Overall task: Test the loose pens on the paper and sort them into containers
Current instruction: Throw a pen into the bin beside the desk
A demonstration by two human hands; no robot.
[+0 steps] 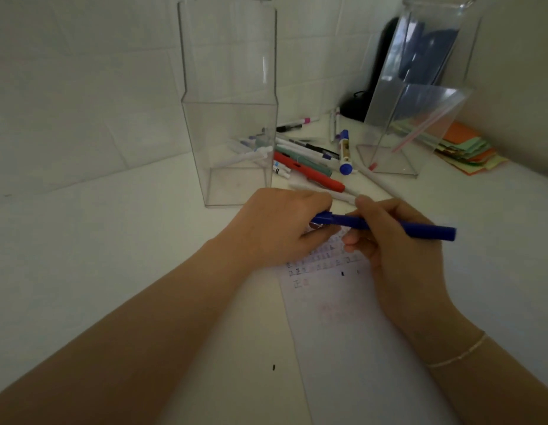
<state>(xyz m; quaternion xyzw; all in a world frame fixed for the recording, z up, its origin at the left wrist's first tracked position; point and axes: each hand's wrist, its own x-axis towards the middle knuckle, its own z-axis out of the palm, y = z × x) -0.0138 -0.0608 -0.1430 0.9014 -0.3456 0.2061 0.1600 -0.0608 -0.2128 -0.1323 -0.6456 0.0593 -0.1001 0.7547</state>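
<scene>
**Blue pen held between both hands above the test paper**

The blue pen lies nearly level above the top of the paper, its capped end toward the left hand and its far end sticking out past the right hand. The left hand's fingers are curled round the cap end, where the clip shows just outside the knuckles. The right hand grips the barrel at its middle, thumb on top and fingers folded beneath. Both hands hover over the paper's upper rows of small pen marks.

Just beyond the hands, loose pens lie in a heap on the white surface, among them a red pen, a green one beside it and a white marker with blue caps. To the left of the heap stands a tall clear container, upright, with nothing visible inside it. To the right a second clear container leans toward the wall, with a pink-and-white pen slanted inside. Behind it lies a stack of coloured paper notes, orange, green and yellow. A thin bracelet circles the right wrist.
</scene>
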